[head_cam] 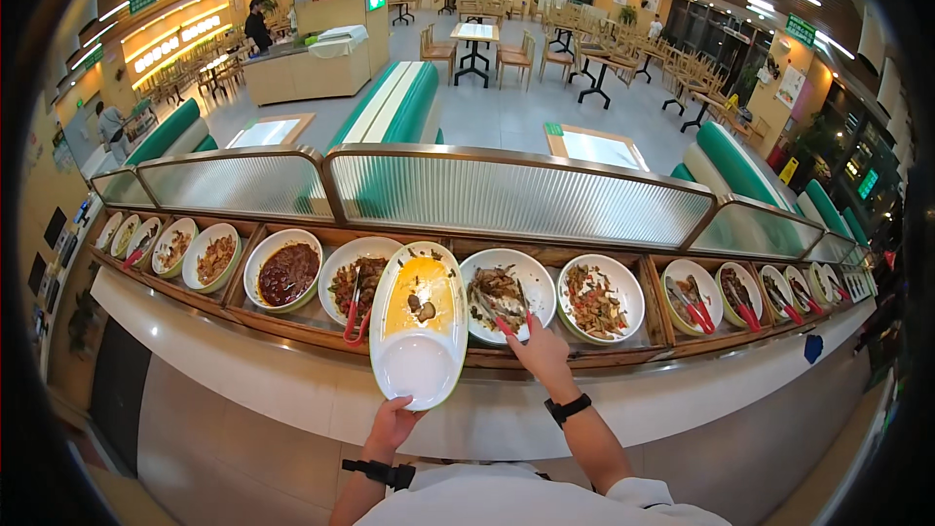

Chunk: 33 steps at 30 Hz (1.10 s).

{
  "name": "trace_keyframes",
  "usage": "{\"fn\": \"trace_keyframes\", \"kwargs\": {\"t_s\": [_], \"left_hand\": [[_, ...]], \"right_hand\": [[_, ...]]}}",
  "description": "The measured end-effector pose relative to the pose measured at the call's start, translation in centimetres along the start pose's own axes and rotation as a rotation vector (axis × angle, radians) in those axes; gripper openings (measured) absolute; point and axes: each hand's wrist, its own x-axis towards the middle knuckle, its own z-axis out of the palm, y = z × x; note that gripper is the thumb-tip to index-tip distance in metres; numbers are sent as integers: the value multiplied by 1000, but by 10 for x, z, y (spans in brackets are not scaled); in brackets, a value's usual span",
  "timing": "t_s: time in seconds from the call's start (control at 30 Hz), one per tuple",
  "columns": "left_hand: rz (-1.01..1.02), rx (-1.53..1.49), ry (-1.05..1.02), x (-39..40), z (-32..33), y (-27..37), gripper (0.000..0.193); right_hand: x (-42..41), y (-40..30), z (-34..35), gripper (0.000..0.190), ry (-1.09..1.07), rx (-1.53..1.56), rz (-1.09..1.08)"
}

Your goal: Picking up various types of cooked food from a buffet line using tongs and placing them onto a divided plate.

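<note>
My left hand grips the near end of a long oval white bowl with a green outside. Orange oily sauce and a few dark food pieces coat its far half; the near half is bare white. My right hand holds metal tongs with red grips, spread apart over a round white bowl. Brown cooked food and dark bits lie in that bowl, around the tongs' tips. Left of the oval bowl, partly hidden by it, is a bowl of chopped food with another pair of red-handled tongs.
A wooden trough holds a long row of food bowls, including a dark red sauce and a mixed stir-fry. A ribbed glass partition stands behind it. A white counter ledge runs in front. A person stands far back left.
</note>
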Motion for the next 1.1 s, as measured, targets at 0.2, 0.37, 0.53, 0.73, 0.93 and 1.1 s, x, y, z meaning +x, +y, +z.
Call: {"fn": "trace_keyframes", "kwargs": {"t_s": [0.2, 0.37, 0.53, 0.73, 0.93, 1.1], "left_hand": [[21, -80, 87, 4, 0, -6, 58], [44, -40, 102, 1, -4, 0, 60], [29, -50, 119, -24, 9, 9, 56], [-2, 16, 162, -83, -12, 31, 56], [-46, 73, 202, -155, -77, 46, 66], [-47, 40, 155, -211, -115, 74, 54]], "right_hand": [[-31, 25, -11, 38, 375, 258, -155], [-74, 37, -2, 20, 79, 923, -110], [-106, 34, 45, 19, -291, 775, -224], [-123, -18, 54, 24, -512, 775, -300], [-123, -68, 108, 42, -401, 992, -624], [-156, -111, 153, 49, -605, 1164, -537]]}}
